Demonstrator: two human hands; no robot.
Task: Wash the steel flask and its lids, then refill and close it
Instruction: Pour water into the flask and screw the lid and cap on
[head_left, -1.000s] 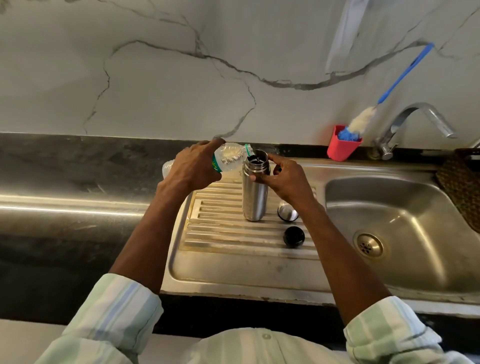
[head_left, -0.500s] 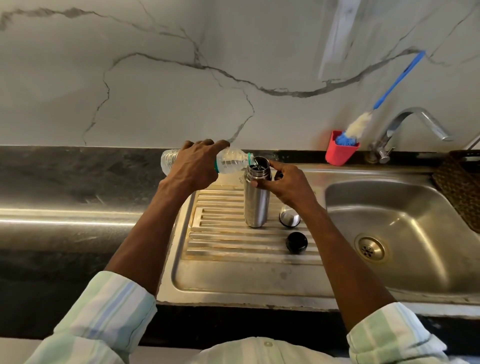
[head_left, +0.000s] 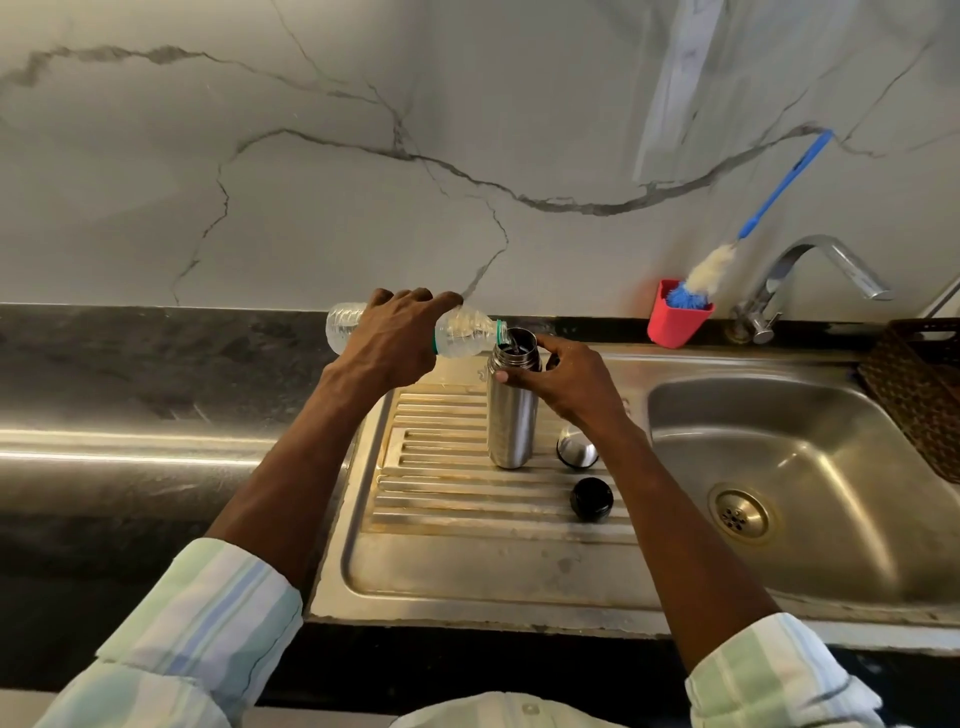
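Note:
The steel flask (head_left: 511, 415) stands upright and uncapped on the ribbed draining board (head_left: 441, 499). My right hand (head_left: 569, 382) grips its neck from the right. My left hand (head_left: 397, 340) holds a clear plastic water bottle (head_left: 465, 332) tipped almost flat, its green-ringed mouth at the flask's opening, with water running in. A steel lid (head_left: 576, 448) lies just right of the flask's base, partly under my right forearm. A black inner lid (head_left: 591, 499) lies in front of it on the board.
The sink basin (head_left: 810, 467) with its drain (head_left: 738, 514) is to the right, under a chrome tap (head_left: 810, 270). A red cup (head_left: 675, 317) holding a blue-handled bottle brush (head_left: 711, 267) stands against the marble wall. A dark woven basket (head_left: 919, 384) sits at the far right. Dark countertop (head_left: 156, 395) lies left.
My left hand has raised the bottle's base, tipping it flatter over the flask mouth. The view has shifted slightly; flask and lids stay put.

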